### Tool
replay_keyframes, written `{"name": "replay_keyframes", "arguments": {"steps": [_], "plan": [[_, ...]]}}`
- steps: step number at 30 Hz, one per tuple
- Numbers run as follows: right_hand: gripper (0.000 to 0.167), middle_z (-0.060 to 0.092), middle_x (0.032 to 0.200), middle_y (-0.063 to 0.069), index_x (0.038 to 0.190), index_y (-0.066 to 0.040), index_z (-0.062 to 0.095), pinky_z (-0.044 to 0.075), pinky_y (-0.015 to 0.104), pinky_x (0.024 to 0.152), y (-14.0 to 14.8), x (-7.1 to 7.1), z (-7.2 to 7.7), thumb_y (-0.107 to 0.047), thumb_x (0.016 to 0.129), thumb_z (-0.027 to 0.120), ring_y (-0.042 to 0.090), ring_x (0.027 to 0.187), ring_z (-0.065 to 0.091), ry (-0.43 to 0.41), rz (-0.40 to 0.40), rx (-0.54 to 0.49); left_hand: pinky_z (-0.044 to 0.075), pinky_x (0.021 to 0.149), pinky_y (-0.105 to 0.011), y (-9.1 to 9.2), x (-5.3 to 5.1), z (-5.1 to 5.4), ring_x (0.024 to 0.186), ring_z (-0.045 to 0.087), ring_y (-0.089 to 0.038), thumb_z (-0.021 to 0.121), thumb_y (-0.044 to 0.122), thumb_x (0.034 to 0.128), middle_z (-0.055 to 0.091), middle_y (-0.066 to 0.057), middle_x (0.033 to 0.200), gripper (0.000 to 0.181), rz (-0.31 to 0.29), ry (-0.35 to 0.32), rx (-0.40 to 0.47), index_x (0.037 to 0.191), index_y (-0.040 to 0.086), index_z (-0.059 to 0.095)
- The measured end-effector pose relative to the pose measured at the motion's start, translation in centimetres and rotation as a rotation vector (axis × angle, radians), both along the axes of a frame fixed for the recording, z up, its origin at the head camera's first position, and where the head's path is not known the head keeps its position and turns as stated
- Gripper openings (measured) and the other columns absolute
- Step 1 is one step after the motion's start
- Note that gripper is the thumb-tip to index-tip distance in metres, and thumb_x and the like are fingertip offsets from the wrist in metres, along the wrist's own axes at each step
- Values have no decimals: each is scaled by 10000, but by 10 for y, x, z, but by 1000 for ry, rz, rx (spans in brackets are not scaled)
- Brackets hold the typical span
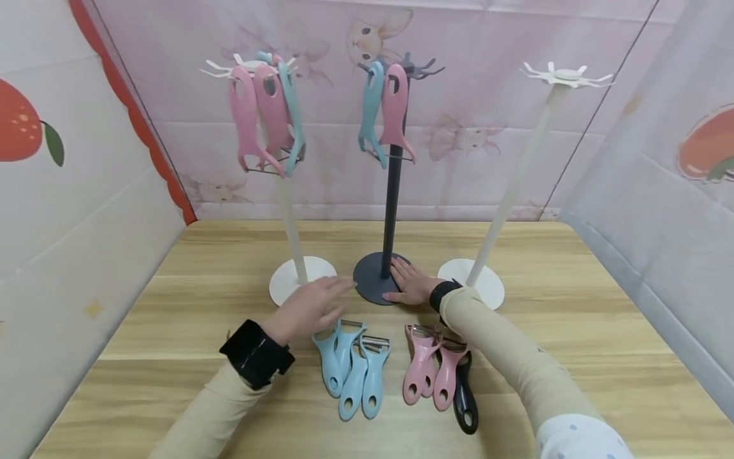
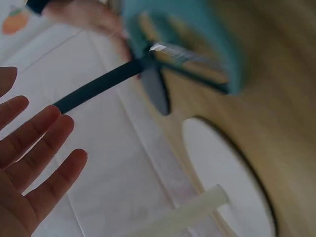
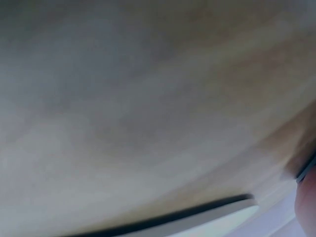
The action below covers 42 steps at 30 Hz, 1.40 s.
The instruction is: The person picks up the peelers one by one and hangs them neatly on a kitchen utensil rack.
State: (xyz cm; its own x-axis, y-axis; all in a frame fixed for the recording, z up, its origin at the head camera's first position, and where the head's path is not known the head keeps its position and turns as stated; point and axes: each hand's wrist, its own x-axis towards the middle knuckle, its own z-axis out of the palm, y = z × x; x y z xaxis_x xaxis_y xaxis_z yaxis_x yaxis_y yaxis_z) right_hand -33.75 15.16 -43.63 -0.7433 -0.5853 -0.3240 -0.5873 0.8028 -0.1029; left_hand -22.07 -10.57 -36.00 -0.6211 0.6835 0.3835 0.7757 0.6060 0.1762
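Observation:
My right hand (image 1: 410, 282) lies with straight fingers on the round dark base (image 1: 369, 280) of the middle rack. Over the table, between the left rack's base and the dark base, my left hand (image 1: 312, 306) hovers with extended fingers and holds nothing. Several blue peelers (image 1: 353, 370) lie just below it. Pink peelers (image 1: 423, 366) and a black peeler (image 1: 466, 398) lie below the right forearm. From the dark rack (image 1: 392, 185) hang a blue peeler (image 1: 371, 115) and a pink peeler (image 1: 395, 111). In the right wrist view only a bit of the right hand (image 3: 307, 202) shows.
A white rack (image 1: 289, 223) at the left carries pink peelers (image 1: 246, 121) and a blue peeler (image 1: 292, 121). At the right another white rack (image 1: 510, 185) has bare hooks and its base stands close to the right wrist. Printed curtains (image 1: 459, 95) close off the back and sides.

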Motion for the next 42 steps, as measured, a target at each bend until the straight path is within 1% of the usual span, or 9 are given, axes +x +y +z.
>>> {"name": "replay_keyframes", "arguments": {"steps": [5,10,13,17,22,26,32,38,42], "plan": [[802,-40,1507,165,1444,10,50,49,417,1107,2,0,-1,-546,932,321,275,1374,-64,-10,-3,-1,500,765,-310,-7,12,-18,878,582,-186,647,70,808,609,-80,993,290,-74,39,-140,1093,28,618],[806,-54,1507,159,1444,6,39,33,413,1107,2,0,-2,-554,931,310,269,1373,-82,-15,-4,0,474,847,-344,-15,23,-22,1008,545,-206,615,-8,758,576,-78,1105,365,-109,4,-291,1106,99,637],[805,-57,1507,155,1445,4,36,26,411,1107,2,0,0,-553,932,310,265,1372,-85,-15,-10,-1,434,919,-383,-18,27,-24,1092,501,-238,660,-13,720,543,-94,1183,420,-134,15,-366,1118,116,624],[802,-51,1508,156,1445,4,39,26,412,1107,1,2,3,-551,933,309,265,1373,-79,-15,-12,-9,398,961,-411,-20,28,-29,1151,464,-254,709,-8,700,521,-94,1244,449,-148,65,-435,1116,126,606],[803,-57,1509,148,1447,-5,35,22,408,1107,0,3,3,-557,930,306,256,1373,-83,-30,-22,-11,425,930,-392,-21,27,-36,1141,480,-233,686,-14,730,543,-73,1232,399,-160,175,-485,1085,141,591],[808,-63,1508,146,1449,-9,33,24,411,1107,-1,1,2,-566,927,299,253,1373,-86,-34,-22,-6,442,905,-379,-20,27,-39,1117,505,-218,678,10,763,571,-57,1195,299,-173,241,-484,1013,149,591],[821,-74,1508,138,1450,-17,23,16,414,1106,-1,-1,1,-579,920,302,247,1371,-94,-46,-26,-5,458,875,-387,-24,27,-35,1093,516,-222,673,21,780,586,-67,1161,236,-175,239,-446,970,149,617],[812,-72,1510,133,1451,-23,23,24,406,1107,0,-1,1,-573,923,305,244,1373,-93,-46,-32,1,457,869,-372,-28,23,-24,1055,529,-226,764,38,674,597,-83,1108,340,-148,200,-235,973,134,634],[807,-61,1510,143,1450,-16,32,29,412,1107,1,0,1,-560,927,315,254,1374,-83,-36,-25,-7,463,864,-370,-26,18,-16,1029,545,-232,785,137,689,598,-90,1082,370,-117,159,-43,1022,100,629]]}}
